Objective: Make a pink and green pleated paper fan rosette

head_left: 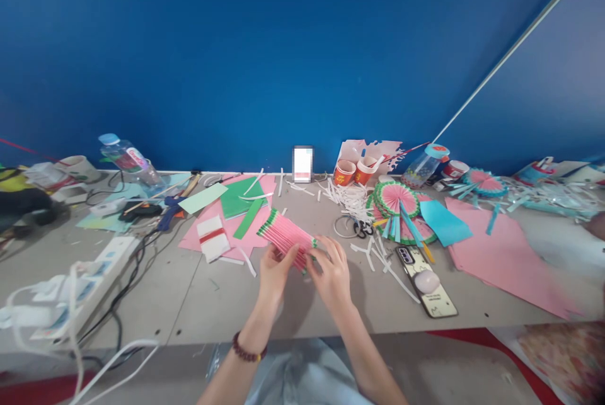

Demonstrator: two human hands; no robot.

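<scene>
Both grips are closed on the pleated pink paper. The left hand pinches its near end from the left and the right hand from the right, with fingers curled over the folds. The paper is a tight stack of folds with a green edge. It lies at the centre of the frame, slanting from the hands toward the upper left, low over the grey bench; I cannot tell whether it rests on it. A bead bracelet circles the left wrist. Just right of the hands lies a phone in a patterned case, with scissors and finished paper fans above it. Flat green and pink sheets lie to the upper left of the hands, two paper cups stand by the blue wall, and a white power strip sits at the left.
</scene>
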